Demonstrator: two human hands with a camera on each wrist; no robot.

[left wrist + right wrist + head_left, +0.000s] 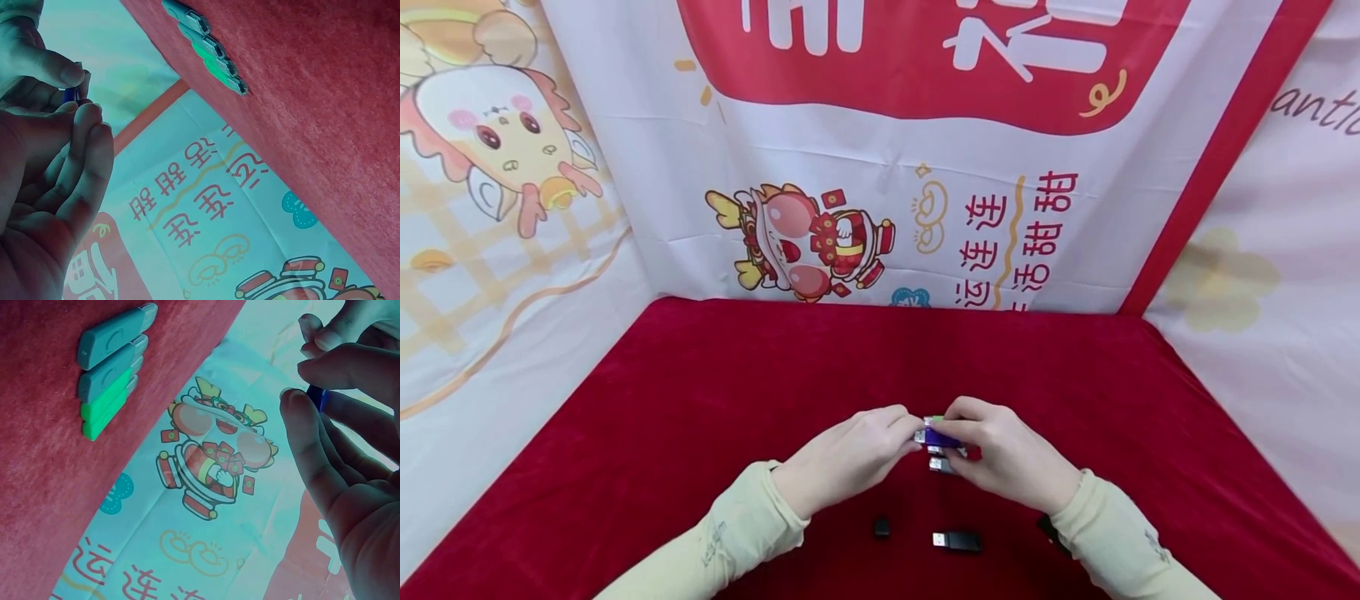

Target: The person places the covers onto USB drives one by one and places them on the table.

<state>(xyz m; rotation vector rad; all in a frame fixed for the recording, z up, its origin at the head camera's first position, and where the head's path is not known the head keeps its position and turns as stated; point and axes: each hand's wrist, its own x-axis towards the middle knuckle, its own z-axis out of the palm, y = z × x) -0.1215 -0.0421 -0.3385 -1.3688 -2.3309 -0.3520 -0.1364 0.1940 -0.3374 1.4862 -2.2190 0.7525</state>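
Note:
A purple-blue USB flash drive (942, 437) with a silver plug is between the two hands, above the red cloth. My right hand (1003, 446) pinches its body between thumb and fingers. The plug end points at my left hand (853, 450), whose curled fingertips meet at that end and partly hide it. In the right wrist view, only a bit of the blue drive (320, 399) shows between the right fingertips. Close below the hands lies a row of several flash drives, with a bright green one (106, 414) and a grey one (112, 337).
Nearer to me on the red cloth (737, 358) lie a black flash drive (958, 542) and a small black cap (882, 527). A dark object (1049, 530) is partly hidden by the right sleeve. Printed fabric (917, 208) hangs behind and on both sides.

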